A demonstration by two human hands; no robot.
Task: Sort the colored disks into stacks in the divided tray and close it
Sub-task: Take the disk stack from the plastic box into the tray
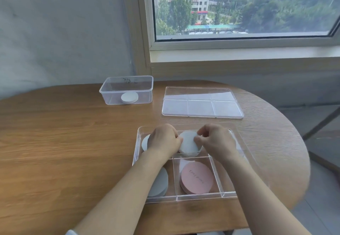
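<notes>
Disks: 1 gray stack [160, 183], 1 pink stack [196, 178], 2 white; fingers of left hand [163, 139] and right hand [218, 141] pinch 1 white stack [188, 144].

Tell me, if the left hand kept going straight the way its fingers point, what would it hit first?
The white disk: the left hand points rightward across the divided tray, and its curled fingertips seem to hold the disk's edge. Beyond it the right hand pinches the far side.

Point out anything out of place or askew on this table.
One white disk sits alone in the clear tub, apart from the tray. The white stack gripped by left hand and right hand looks tilted.
</notes>
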